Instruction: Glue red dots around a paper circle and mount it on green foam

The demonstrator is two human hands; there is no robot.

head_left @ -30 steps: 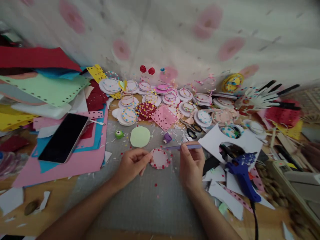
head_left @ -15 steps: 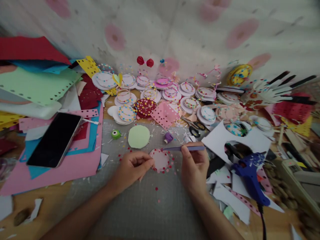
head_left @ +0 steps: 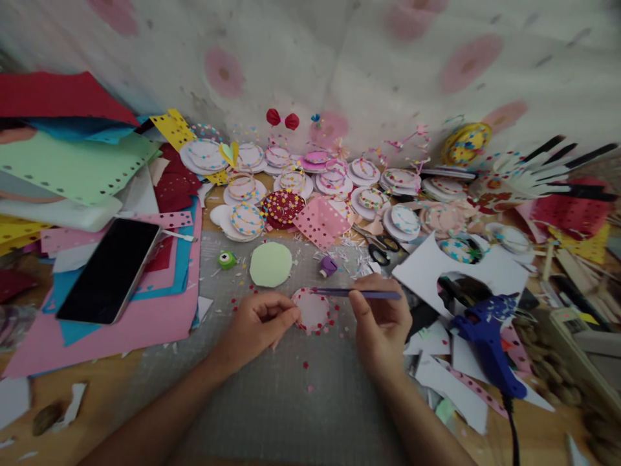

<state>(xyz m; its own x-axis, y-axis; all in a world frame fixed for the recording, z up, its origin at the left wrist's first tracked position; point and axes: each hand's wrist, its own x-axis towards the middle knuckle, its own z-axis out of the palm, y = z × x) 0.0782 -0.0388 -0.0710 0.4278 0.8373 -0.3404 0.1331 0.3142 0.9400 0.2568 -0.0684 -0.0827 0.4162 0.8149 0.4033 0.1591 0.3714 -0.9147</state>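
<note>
On the far left lay stacked coloured sheets, and near them a dark phone rested on pink paper. Moving right, a small green punch and a pale green disc sat on the grey mat. The left hand was curled shut, fingertips pinching the left edge of the pink dotted disc, which lay flat on the mat between the two hands. The right hand gripped a thin purple tool; its tip had swung from above the disc down onto the disc's far rim, so the work looked to have moved to placing dots there. Further right lay scissors, a white cut-out sheet and a blue glue gun.
</note>
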